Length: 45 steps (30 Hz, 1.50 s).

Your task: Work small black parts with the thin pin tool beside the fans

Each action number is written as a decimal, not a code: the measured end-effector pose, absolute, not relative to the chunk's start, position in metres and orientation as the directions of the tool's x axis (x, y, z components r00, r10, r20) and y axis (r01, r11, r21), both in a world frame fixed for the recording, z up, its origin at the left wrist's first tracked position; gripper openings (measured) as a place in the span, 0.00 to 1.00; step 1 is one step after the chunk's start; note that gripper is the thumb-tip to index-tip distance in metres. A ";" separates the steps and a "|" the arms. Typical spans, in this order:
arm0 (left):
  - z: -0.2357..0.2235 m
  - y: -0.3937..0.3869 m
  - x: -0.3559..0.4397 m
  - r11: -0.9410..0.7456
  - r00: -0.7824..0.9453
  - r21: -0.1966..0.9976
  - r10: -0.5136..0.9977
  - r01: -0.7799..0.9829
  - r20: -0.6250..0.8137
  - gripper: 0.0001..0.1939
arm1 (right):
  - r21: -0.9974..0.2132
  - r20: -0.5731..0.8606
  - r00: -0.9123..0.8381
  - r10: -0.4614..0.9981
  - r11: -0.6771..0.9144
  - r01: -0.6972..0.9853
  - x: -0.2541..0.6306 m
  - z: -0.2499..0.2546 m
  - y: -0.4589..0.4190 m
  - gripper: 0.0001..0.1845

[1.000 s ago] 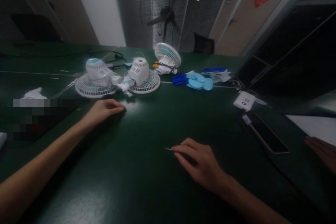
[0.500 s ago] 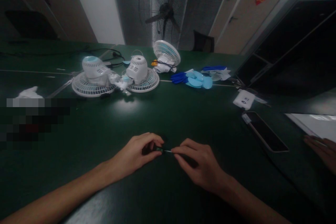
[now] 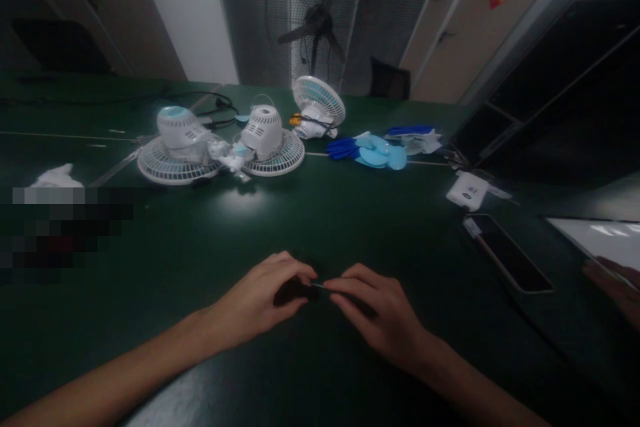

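Observation:
In the head view my left hand (image 3: 273,290) is curled above the green table, its thumb and index finger bent around a small dark spot. What they hold there is too dark to make out. My right hand (image 3: 377,310) is closed, pinching a thin metal rod (image 3: 317,285) between thumb and fingers. The rod points left, and its tip reaches the gap between the left fingertips. Whatever part of it lies inside the right palm is hidden.
White fans (image 3: 270,147) lie behind the hands, with blue gloves and light blue fan blades (image 3: 377,151) beside them. To the right are a white box (image 3: 467,191), a phone (image 3: 509,253) and another person's hand (image 3: 613,287) by a white sheet. A pixelated patch covers the left.
The left thumb and index finger have parted slightly, and the small green piece seen between them is now in shadow. My right hand stays nearly still with the rod.

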<state>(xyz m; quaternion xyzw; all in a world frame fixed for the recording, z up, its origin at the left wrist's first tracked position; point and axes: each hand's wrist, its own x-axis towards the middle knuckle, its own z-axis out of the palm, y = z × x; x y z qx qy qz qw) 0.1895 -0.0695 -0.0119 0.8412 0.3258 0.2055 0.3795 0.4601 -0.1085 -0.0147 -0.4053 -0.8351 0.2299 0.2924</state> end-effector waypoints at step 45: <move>0.022 -0.026 0.125 -0.637 0.742 0.554 0.668 0.536 0.050 0.10 | -0.635 0.303 -0.479 0.824 0.549 0.543 0.466 -0.012 -0.111 0.12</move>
